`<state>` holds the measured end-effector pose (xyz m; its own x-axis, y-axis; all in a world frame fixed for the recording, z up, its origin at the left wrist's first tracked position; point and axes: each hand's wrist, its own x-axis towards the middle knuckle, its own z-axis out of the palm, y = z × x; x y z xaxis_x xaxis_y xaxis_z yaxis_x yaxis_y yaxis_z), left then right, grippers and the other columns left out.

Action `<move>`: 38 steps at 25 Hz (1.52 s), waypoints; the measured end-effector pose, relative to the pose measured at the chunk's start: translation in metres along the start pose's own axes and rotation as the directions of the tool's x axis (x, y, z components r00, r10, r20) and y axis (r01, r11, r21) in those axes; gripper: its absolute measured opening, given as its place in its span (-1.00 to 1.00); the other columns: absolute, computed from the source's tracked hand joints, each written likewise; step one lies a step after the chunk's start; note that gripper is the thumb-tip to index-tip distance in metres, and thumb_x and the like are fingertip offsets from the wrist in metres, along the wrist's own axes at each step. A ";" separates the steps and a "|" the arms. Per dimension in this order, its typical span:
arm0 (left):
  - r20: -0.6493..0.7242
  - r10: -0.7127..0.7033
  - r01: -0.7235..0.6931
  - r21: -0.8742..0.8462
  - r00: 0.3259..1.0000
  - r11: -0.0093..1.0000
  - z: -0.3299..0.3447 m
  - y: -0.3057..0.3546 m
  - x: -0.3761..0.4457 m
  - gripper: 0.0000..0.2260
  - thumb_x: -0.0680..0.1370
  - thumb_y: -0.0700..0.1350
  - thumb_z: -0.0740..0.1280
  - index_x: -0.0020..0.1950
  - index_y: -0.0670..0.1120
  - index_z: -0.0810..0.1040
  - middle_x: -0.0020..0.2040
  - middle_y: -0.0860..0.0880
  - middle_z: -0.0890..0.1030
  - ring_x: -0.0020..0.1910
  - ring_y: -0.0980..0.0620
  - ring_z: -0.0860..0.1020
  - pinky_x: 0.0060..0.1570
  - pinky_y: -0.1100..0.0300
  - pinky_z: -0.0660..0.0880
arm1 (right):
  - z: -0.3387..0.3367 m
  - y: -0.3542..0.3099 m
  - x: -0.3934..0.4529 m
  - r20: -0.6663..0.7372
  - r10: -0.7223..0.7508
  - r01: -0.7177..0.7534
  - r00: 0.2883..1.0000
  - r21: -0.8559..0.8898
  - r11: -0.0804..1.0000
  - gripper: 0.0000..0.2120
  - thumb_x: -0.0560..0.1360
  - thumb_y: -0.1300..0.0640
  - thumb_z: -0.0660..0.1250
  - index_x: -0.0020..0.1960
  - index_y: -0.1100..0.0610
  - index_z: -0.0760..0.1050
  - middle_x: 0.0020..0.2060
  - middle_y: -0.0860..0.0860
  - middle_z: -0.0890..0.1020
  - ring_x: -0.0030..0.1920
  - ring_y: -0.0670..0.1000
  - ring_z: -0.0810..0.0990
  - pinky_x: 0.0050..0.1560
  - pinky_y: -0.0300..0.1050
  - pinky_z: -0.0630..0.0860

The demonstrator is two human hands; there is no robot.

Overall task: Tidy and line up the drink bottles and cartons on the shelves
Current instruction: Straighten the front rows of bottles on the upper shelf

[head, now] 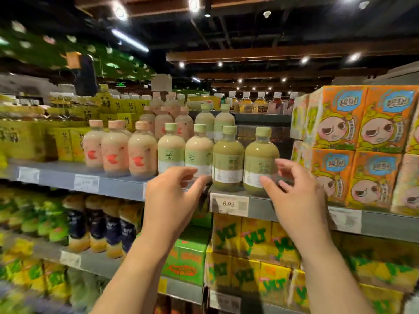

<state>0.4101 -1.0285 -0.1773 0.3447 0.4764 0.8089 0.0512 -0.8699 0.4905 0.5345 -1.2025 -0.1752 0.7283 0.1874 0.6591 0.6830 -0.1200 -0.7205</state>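
Note:
Rounded drink bottles stand in a row along the front of the upper shelf (127,189): three pink-capped ones (142,152), two cream ones with green labels (171,152), and two darker green ones (227,159) (260,159). More bottles stand behind them. My left hand (174,189) is raised in front of the second cream bottle (199,150), fingers loosely spread, its fingertips close to the label; contact is unclear. My right hand (292,186) hovers open at the rightmost green bottle, with thumb and fingers either side of its lower label, not clearly gripping.
Orange cartoon-printed carton packs (362,143) are stacked right of the bottles. Yellow cartons (68,141) sit at left. Below, yellow-green carton packs (249,241), a green box (188,257) and dark-labelled bottles (97,225) fill lower shelves. A 6.99 price tag (229,203) is on the shelf edge.

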 end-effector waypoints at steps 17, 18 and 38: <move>0.289 0.212 -0.258 0.131 0.933 0.957 0.003 -0.025 0.132 -0.42 0.47 0.30 0.34 0.35 -0.04 0.48 0.04 -0.05 0.67 0.06 -0.08 0.61 -0.05 0.04 0.55 | 0.012 -0.020 0.036 0.114 0.154 -0.115 0.981 -0.289 0.950 -0.20 0.33 -0.16 0.52 0.46 -0.18 0.20 0.18 -0.23 0.41 0.19 -0.13 0.39 0.21 -0.07 0.41; 0.306 0.208 -0.261 0.143 0.929 0.955 0.004 -0.024 0.134 -0.44 0.47 0.31 0.34 0.29 -0.06 0.52 0.01 -0.05 0.67 0.03 -0.08 0.61 -0.07 0.04 0.56 | 0.012 -0.021 0.036 0.118 0.154 -0.113 0.981 -0.300 0.947 -0.20 0.34 -0.17 0.51 0.47 -0.18 0.19 0.20 -0.21 0.42 0.21 -0.13 0.39 0.22 -0.07 0.41; 0.442 0.295 -0.331 0.006 0.847 0.944 -0.028 -0.032 0.164 -0.53 0.42 0.27 0.37 0.19 0.00 0.63 0.05 0.00 0.69 -0.08 0.08 0.62 0.01 0.05 0.60 | 0.088 -0.104 0.027 -0.121 -0.336 0.274 0.934 -0.362 0.891 -0.74 0.49 0.03 0.43 0.16 0.04 0.58 0.05 -0.08 0.58 -0.04 -0.22 0.55 -0.08 -0.48 0.46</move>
<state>0.4383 -0.9184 -0.0512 0.7217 0.0908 0.6862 -0.0605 -0.9793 0.1932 0.4782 -1.0994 -0.1021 0.4573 0.0976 0.8839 0.8284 -0.4082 -0.3836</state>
